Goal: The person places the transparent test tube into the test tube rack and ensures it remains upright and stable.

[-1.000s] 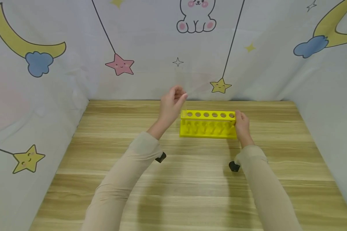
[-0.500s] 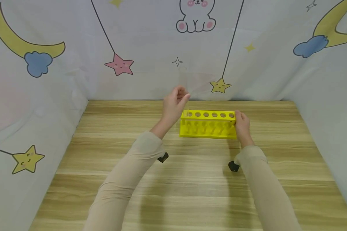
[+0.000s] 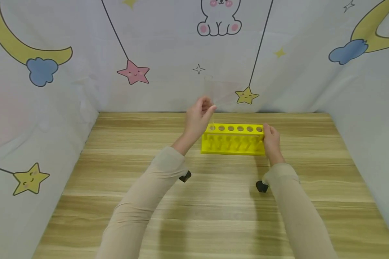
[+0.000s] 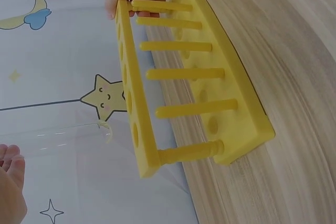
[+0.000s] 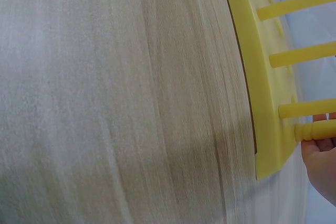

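Left fingers (image 3: pixel 210 111) pinch clear tube (image 4: pixel 63 139); right fingers (image 3: pixel 267 131) grip yellow six-hole rack (image 3: pixel 235 133).

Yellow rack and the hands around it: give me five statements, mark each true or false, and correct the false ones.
1. The left hand holds a clear tube. True.
2. The right hand holds the tube too. False: it holds one end of the yellow rack.
3. The rack stands on the table. True.
4. The tube is seated in the rack. False: the left wrist view shows its end apart from the rack's top.
5. The rack's top has six holes. True.
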The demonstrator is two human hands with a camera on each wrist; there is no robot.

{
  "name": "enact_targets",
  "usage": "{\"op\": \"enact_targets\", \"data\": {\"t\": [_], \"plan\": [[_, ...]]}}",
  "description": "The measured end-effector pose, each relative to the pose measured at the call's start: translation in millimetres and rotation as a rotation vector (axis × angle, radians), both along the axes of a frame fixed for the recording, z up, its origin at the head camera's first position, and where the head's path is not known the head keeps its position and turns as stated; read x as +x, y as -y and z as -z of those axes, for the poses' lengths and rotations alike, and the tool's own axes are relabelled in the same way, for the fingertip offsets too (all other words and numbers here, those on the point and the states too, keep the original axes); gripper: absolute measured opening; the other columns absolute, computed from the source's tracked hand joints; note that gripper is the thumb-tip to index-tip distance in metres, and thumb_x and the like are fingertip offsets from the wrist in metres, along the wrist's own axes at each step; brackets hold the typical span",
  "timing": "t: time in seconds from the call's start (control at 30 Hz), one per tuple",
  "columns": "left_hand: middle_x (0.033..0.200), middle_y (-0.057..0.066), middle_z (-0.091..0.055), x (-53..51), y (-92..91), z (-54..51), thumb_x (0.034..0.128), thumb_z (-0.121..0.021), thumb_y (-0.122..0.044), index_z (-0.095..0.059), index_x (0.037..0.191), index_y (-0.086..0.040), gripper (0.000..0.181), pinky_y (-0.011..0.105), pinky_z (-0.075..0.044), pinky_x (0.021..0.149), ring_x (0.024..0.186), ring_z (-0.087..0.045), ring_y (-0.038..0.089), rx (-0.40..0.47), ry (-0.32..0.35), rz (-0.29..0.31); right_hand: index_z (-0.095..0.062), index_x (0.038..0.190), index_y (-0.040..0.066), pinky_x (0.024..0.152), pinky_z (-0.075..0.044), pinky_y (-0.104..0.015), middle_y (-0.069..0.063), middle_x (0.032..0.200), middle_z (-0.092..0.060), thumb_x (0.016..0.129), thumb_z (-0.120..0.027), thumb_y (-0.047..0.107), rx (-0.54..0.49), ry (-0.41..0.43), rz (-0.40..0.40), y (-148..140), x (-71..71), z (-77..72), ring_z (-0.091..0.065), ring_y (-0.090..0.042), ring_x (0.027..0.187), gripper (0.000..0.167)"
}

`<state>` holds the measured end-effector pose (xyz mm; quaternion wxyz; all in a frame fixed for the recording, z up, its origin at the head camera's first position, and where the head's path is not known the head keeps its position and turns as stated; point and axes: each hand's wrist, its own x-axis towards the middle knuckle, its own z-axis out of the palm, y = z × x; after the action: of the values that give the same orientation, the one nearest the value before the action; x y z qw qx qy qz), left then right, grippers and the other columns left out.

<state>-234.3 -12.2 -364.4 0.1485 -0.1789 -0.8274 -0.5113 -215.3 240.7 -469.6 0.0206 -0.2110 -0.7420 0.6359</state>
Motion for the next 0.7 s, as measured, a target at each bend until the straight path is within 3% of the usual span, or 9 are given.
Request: {"op": "enact_targets", "data": {"t": [0.7], "plan": [[0.095,0.009,-0.061,-3.3,-8.8,4.0,0.0873,-0.055,-0.021,-0.051,0.104,-0.002,0.025,0.017,-0.05,0.079,0.093,-0.06,0.017,-0.036,0.014,-0.027,-0.035,0.068,0.014,0.05,-0.029,-0.017,0.005,0.06,-0.03,0.091,-0.039,0.045,-0.051,-0.024,0.027,1.6,1.1,-4.5,-0.03,-0.006,0.053,0.038]]}}
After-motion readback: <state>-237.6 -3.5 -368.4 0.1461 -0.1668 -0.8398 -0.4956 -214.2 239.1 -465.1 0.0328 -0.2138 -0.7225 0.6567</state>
